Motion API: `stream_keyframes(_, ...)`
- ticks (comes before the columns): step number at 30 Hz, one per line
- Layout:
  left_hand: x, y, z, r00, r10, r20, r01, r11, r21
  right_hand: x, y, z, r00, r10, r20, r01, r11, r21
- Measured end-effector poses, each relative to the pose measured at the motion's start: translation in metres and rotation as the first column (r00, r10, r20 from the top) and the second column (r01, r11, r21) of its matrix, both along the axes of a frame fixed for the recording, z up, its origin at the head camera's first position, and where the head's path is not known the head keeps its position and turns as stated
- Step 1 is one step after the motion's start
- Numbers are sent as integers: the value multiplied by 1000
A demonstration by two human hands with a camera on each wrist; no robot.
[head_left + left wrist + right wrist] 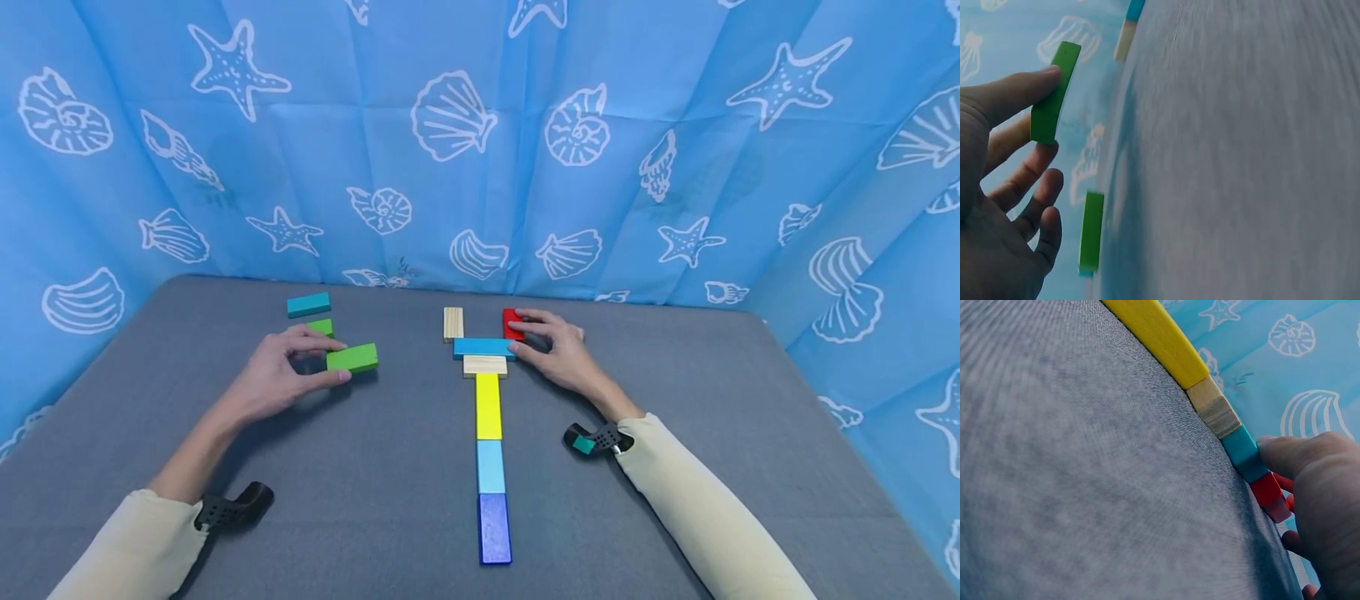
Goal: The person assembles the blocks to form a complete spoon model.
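My left hand (281, 375) pinches a green block (352, 358) between thumb and fingers, above the cloth in the left wrist view. Behind that hand lies a second green block (321, 327), partly covered by the fingers, with a teal block (308, 304) beyond it. My right hand (558, 350) rests its fingertips on a red block (513, 323), its thumb at the right end of a blue crosswise block (482, 348). At this bar's far left stands a plain wooden block (453, 323). Another wooden block (484, 366) lies against its near side.
From the near wooden block, a yellow block (488, 406), a light blue block (491, 467) and a dark blue block (494, 529) run in line toward me. Grey cloth (360, 500) covers the table. A blue shell-patterned curtain (315, 167) hangs behind it.
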State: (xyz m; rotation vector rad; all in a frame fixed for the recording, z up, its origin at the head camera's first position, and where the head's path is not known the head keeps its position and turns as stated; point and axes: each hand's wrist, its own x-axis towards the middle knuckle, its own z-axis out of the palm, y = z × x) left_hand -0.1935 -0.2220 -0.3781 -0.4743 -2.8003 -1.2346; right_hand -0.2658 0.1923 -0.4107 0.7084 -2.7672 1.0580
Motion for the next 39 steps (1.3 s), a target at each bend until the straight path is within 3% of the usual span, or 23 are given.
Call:
stream_keyframes(9, -18, 39, 11, 1000, -22, 22, 22, 1000, 11, 0, 0, 1, 1000, 0, 8, 0, 1000, -8)
stream_keyframes(20, -53, 101, 27, 998, -65, 27, 65, 998, -18, -2, 1, -1, 1000, -5, 24, 5, 1000, -1)
stream_keyframes(27, -73, 133, 26, 993, -109, 51, 109, 994, -7, -1, 2, -1, 1000, 4, 25, -4, 1000, -5)
stream_keyframes(39, -90, 165, 14, 995, -54, 79, 61, 994, -95, -3, 2, -2, 1000, 11, 29, -11, 1000, -14)
